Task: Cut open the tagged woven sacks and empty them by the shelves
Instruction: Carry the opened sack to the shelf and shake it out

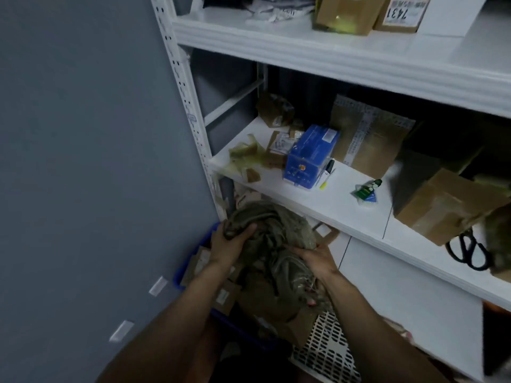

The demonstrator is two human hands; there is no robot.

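Narrow storage corner, dim light: grey wall (83, 134) on the left, white steel shelving (331, 56) on the right. Left hand (231, 243) is clenched round a bunched fold at the top of the woven sack (273, 244). Right hand (316, 259) clasps the sack's lower right side, fingers curled into the cloth. The sack is olive-grey and crumpled, held between both hands just below the front edge of the lower shelf board (345, 214) and above a blue bin (181, 272) on the floor. Loose threads show at its lower end; mouth and tag cannot be made out. The bin holds flat cardboard parcels (203, 262), some with white labels, and more brown packaging lies directly under the sack. A white perforated basket (326, 352) sits just beside the bin, to the right. On the shelf board, well apart from the hands, are black-handled scissors (467, 252), with a blue carton (312, 156) and a marker pen (328, 168) further back. With neither hand on the scissors, this reads as the emptying step: the sack is gathered over the bin, probably already cut. The next move likely calls for upending it by the closed end and shaking, keeping the mouth over the bin so nothing spills into the basket or onto the floor.
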